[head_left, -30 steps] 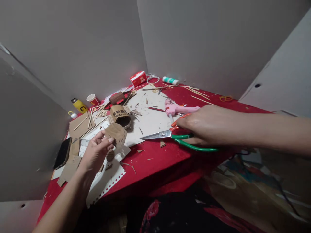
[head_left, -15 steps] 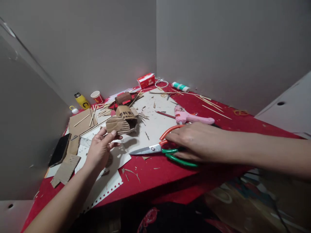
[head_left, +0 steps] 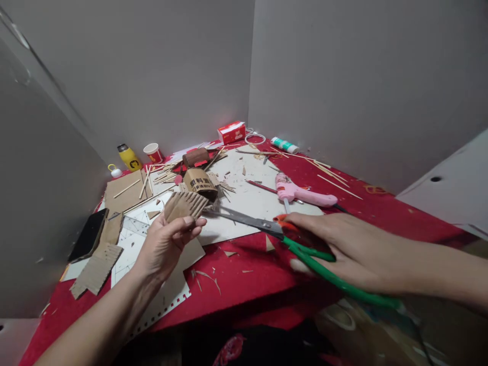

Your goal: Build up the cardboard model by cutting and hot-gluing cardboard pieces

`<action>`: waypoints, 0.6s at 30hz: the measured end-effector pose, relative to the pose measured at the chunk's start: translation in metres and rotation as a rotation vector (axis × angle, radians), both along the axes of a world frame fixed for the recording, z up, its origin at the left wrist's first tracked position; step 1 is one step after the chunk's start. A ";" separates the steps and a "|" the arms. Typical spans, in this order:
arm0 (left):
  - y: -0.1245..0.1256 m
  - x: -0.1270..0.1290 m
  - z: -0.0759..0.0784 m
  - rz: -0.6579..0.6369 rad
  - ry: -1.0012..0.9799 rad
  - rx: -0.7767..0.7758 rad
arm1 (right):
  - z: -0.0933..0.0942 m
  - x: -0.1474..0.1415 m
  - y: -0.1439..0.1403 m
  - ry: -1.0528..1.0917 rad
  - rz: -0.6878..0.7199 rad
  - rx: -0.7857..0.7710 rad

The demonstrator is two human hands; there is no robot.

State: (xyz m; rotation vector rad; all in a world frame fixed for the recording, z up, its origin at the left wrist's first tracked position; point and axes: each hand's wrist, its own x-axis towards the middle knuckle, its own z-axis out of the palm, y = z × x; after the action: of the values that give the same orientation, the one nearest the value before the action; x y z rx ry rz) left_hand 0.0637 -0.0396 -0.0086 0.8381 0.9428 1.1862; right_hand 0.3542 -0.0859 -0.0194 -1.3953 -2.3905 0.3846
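I see my left hand [head_left: 168, 244] raised over the left part of the red table [head_left: 247, 274], pinching a ribbed piece of corrugated cardboard [head_left: 185, 204]. The piece stands up above the fingertips [head_left: 190, 221]: the thumb lies across its lower edge on the near side, the other fingers are behind it, and its fluted face fans out toward the far side.

My right hand [head_left: 343, 249] is wrapped round the handles of the scissors [head_left: 290, 239], the fingers curled over the green handle and the orange one showing just at the knuckles. The blades run left and away from the hand, and their tip lies just right of the cardboard piece; I cannot tell whether it touches. The blades look nearly together.

Beyond the scissors a pink glue gun [head_left: 301, 192] lies on the white sheet [head_left: 247, 198]. Just behind the held piece sits a small printed cardboard tube [head_left: 201, 184], with wooden sticks [head_left: 160, 175] scattered to its left. At the far left stand a yellow bottle [head_left: 128, 157] and a red paper cup [head_left: 153, 152]; a black phone [head_left: 88, 236] lies near the left edge.
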 end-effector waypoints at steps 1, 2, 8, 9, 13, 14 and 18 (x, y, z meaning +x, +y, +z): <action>-0.004 0.004 0.003 -0.007 -0.017 0.004 | -0.003 -0.001 -0.004 0.026 -0.009 -0.031; -0.008 0.008 0.006 -0.017 -0.032 0.007 | -0.006 -0.003 -0.007 0.057 -0.015 -0.063; -0.029 0.026 0.016 -0.060 -0.078 -0.002 | 0.001 -0.019 -0.015 0.228 -0.005 -0.184; -0.032 0.028 0.016 -0.063 -0.086 -0.002 | 0.004 -0.020 -0.016 0.248 -0.003 -0.191; -0.036 0.034 0.016 -0.093 -0.113 -0.019 | 0.014 -0.022 -0.022 0.317 0.015 -0.174; -0.037 0.035 0.016 -0.097 -0.117 -0.026 | 0.014 -0.021 -0.024 0.325 0.023 -0.172; -0.038 0.040 0.016 -0.101 -0.129 -0.041 | 0.012 -0.020 -0.029 0.324 0.014 -0.166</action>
State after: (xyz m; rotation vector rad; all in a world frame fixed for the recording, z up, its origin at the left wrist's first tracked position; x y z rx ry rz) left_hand 0.1035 -0.0774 0.0074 0.7582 0.8079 1.1168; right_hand 0.3340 -0.1148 -0.0070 -1.2703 -2.1439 0.7654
